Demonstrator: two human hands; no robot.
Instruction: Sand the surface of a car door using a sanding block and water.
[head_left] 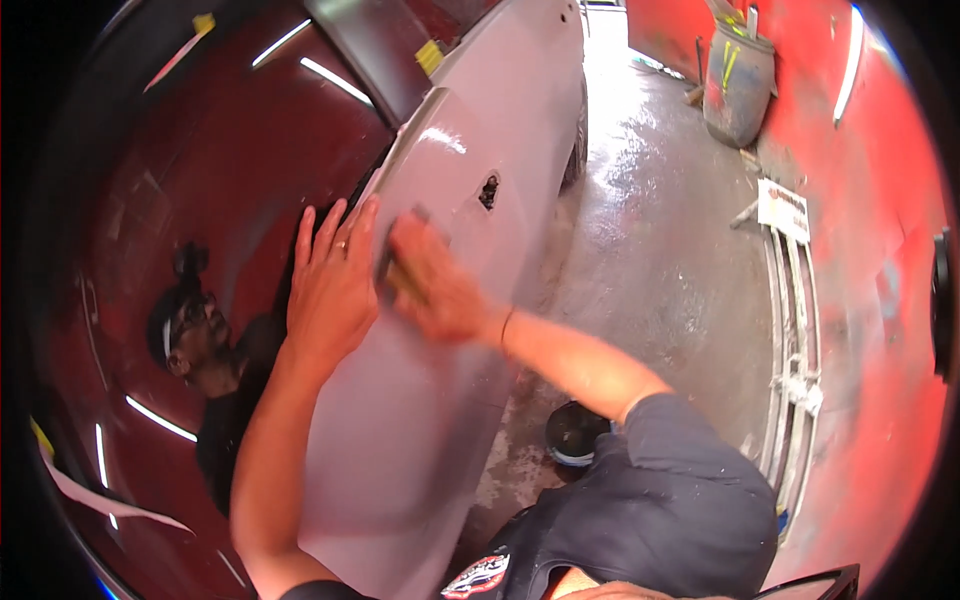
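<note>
Head view shows the right hand (432,283) clenched on a dark sanding pad (392,268) at frame centre, pressed against the grey primed car panel (420,440) running lower left to upper right, while the left hand (331,282) lies flat, fingers spread, just beside.

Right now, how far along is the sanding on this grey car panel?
Done: the grey panel looks evenly dull and primed along its length. In hand: the right hand presses a sanding block near the panel's upper edge, with the left hand flat beside it. Left: I can't tell which areas remain unsanded; the small hole sits open.
</note>
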